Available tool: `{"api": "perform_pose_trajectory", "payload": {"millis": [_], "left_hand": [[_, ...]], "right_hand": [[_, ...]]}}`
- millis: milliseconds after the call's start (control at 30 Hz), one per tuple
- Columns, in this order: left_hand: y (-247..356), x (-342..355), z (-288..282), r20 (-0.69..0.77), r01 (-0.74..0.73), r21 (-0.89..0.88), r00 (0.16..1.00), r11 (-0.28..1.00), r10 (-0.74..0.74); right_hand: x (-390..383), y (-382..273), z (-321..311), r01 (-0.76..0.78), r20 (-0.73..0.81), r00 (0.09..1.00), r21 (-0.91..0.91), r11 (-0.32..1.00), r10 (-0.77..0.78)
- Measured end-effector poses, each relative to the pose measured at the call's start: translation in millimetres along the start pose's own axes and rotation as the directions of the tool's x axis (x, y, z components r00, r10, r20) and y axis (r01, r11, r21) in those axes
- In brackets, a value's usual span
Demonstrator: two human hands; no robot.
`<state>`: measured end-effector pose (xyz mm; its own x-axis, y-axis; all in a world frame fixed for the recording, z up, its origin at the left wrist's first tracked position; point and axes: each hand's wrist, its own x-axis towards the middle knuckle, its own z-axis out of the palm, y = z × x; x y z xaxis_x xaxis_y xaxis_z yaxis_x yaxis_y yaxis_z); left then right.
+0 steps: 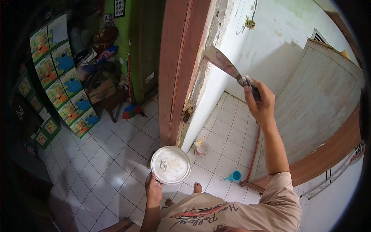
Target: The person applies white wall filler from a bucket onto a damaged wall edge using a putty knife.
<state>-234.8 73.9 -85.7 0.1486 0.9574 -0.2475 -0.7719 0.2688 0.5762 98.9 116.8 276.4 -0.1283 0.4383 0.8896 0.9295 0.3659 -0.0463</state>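
Observation:
My right hand [261, 101] is raised and wrapped round the dark handle of a putty knife [226, 65]. The knife's wide, smeared blade reaches up and left to the rough, chipped wall edge [204, 73] beside a reddish-brown door frame [174, 69]; whether it touches I cannot tell. Lower down, my left hand [154, 189] grips the near rim of a round white lid [155, 167] used like a tray. A lump of whitish putty [170, 165] and some powder lie on the lid. White residue marks the fingers of both hands.
A small tub with a brush [201, 148] and a teal dipper [234, 176] stand on the tiled floor. To the right leans a large grey wooden panel [309, 112], with a ladder [328, 176] below it. At left are a cartoon-print drawer cabinet [63, 73] and a broom [131, 110].

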Motion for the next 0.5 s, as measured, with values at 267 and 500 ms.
{"api": "perform_pose_trajectory", "payload": {"millis": [267, 500], "left_hand": [[-2.5, 2.7, -9.0, 0.018, -0.007, 0.014, 1.000, 1.000, 0.007], [-0.8, 1.7, -5.4, 0.004, -0.007, 0.005, 1.000, 1.000, 0.007]], "right_hand": [[-0.3, 7.6, -3.4, -0.036, -0.086, 0.995, 0.054, 0.998, 0.041], [-9.2, 20.5, -2.6, 0.098, 0.028, 0.995, 0.026, 0.995, -0.098]]}}
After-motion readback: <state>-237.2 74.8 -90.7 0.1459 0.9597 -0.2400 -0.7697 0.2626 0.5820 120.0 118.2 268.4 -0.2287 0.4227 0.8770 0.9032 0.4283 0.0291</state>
